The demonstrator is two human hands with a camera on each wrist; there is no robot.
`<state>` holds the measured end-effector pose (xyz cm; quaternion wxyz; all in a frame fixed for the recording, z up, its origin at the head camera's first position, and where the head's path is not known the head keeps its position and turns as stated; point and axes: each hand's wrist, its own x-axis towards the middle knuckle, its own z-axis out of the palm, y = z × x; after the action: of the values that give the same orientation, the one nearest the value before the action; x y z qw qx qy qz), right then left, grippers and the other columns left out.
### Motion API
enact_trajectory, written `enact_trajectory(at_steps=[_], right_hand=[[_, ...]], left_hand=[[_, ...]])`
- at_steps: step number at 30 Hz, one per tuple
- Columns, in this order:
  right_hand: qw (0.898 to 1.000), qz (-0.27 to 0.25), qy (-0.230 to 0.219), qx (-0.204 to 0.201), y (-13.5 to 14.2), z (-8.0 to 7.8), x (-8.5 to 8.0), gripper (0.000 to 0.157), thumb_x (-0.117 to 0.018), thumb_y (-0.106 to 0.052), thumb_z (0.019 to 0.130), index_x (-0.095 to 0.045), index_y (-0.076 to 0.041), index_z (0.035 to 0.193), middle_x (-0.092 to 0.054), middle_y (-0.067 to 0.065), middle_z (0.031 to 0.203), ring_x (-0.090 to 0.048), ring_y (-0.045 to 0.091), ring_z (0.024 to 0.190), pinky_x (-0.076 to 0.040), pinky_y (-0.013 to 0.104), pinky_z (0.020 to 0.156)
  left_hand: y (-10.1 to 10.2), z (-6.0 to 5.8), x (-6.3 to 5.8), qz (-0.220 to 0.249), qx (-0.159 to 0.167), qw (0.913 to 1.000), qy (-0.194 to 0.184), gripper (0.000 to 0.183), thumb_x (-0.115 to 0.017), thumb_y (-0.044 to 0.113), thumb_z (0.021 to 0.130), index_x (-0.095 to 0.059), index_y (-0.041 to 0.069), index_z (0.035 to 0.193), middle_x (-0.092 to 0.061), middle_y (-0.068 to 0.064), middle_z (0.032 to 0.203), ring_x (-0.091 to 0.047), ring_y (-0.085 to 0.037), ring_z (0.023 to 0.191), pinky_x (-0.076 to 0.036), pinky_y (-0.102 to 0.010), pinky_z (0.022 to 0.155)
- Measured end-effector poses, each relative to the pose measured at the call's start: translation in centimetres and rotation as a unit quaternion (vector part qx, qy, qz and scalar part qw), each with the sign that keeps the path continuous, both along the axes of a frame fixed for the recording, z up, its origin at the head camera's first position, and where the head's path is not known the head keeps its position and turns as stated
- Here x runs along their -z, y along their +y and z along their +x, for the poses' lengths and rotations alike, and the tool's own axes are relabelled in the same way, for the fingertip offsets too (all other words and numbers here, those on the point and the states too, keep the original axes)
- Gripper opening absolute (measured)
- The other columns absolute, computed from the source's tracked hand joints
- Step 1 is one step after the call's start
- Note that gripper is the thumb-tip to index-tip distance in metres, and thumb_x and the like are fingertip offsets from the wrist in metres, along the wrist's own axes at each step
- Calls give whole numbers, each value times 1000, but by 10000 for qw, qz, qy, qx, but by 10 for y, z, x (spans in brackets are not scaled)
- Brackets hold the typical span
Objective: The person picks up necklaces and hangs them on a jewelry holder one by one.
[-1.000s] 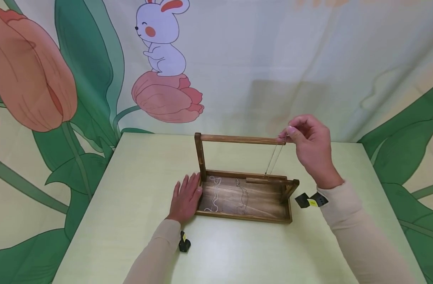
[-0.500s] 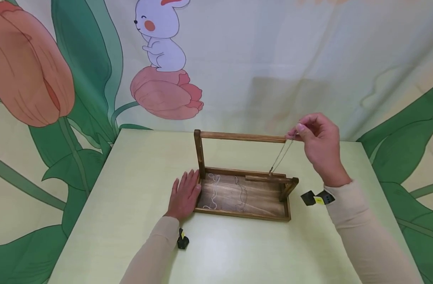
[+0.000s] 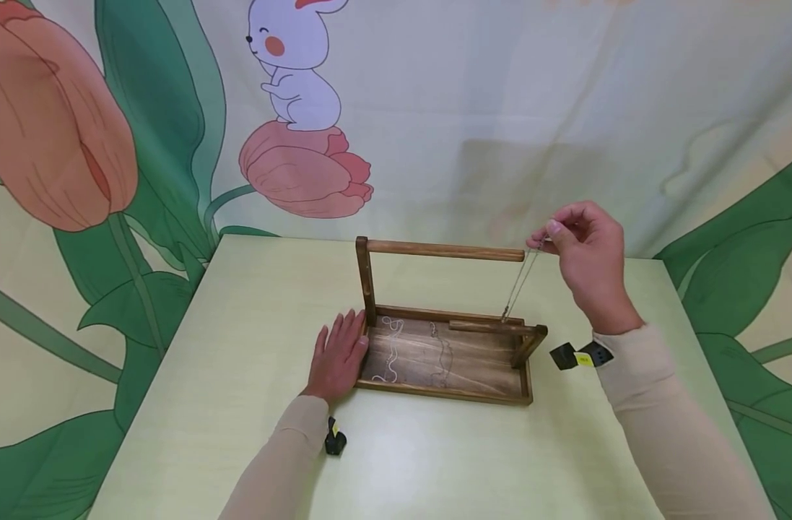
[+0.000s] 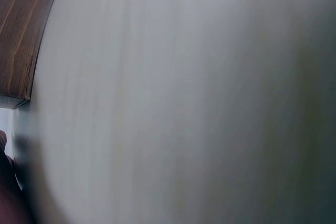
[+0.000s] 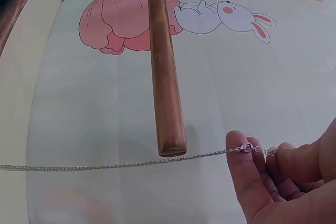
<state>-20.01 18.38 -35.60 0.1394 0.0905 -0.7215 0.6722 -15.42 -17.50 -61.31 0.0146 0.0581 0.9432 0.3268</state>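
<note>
Silver chain (image 5: 121,166) runs from the right hand (image 3: 590,263), whose thumb (image 5: 302,162) and forefinger (image 5: 244,174) pinch the short links just past the clasp (image 5: 246,147). So fine a grip, right at the fastening, lets everything below hang as one long narrow loop under its own weight. The hand is held high, probably to keep that loop drawn out and free of tangles.

Just beside the chain is the free end of the upper bar (image 3: 444,250); whether they touch, I cannot tell. This bar joins a tall post (image 3: 366,282) at its left only, so a loop could pass over the open end. The bottom of the chain hangs by the lower bar (image 3: 486,327), which is carried by a shorter post (image 3: 528,348) at the right; contact there is unclear too.

Both posts rise from a shallow wooden tray (image 3: 434,393). A pale strand (image 3: 393,352) and a darker one (image 3: 444,357) lie inside it, well apart, which likely stops them knotting.

At the tray's left end, the left hand (image 3: 337,360) lies palm down, fingers straight and slightly spread, gripping nothing; it seems to brace the tray on the table (image 3: 253,318).
</note>
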Motion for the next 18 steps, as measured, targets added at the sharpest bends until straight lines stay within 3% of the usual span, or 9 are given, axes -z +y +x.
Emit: enact_trajectory(at_steps=[7,18], right_hand=[[9999,-130,7,-14,-4,-7,3,7,-56,10,101,-60,4,98,-64,6,87,-75,12,78,-65,26,81],[9996,283,1,-13,-9,-12,3,9,-55,8,102,-60,0,99,-63,5,89,-74,10,81,-64,24,84]], left_hand=[[0,0,0,-10,-12,10000,41,61,-27,46,113,-23,20,168,-22,-8,176,-12,-33,165,-2,-57,133],[0,0,0,0,-10,10000,64,60,-29,44,113,-23,21,168,-23,-7,175,-13,-32,165,-2,-55,134]])
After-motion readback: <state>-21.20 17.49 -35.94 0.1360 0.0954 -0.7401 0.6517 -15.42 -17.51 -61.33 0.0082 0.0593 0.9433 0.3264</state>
